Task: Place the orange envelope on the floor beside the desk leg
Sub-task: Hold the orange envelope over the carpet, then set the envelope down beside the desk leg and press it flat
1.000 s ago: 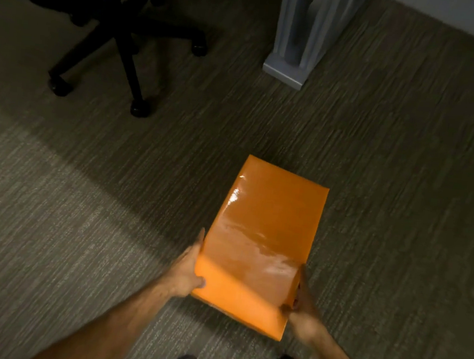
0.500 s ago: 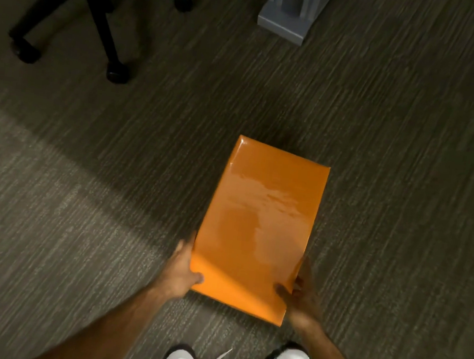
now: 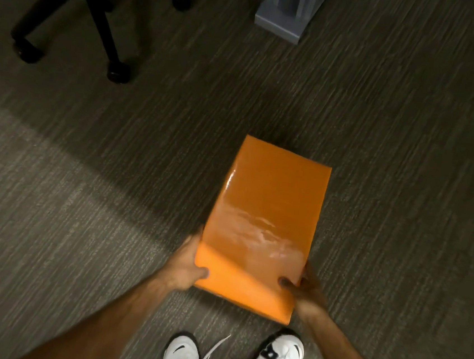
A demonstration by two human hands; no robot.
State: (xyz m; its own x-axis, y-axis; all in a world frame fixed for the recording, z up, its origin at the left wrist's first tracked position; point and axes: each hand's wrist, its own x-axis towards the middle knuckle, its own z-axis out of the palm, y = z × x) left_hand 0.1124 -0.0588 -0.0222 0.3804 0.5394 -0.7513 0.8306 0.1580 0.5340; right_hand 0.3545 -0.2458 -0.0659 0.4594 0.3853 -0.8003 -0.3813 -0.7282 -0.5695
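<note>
Dim room; grey striped carpet (image 3: pixel 76 250), lit band at 8 o'clock. Orange envelope (image 3: pixel 263 226) at centre, gripped by near corners: left hand (image 3: pixel 187 267) at 7 o'clock, right hand (image 3: pixel 304 288) at 5 o'clock, thumbs on top. Grey desk leg (image 3: pixel 288 12) at 12 o'clock, well apart. Black chair base (image 3: pixel 95 15) at 10 o'clock. White shoes (image 3: pixel 234 357) at 6 o'clock.
</note>
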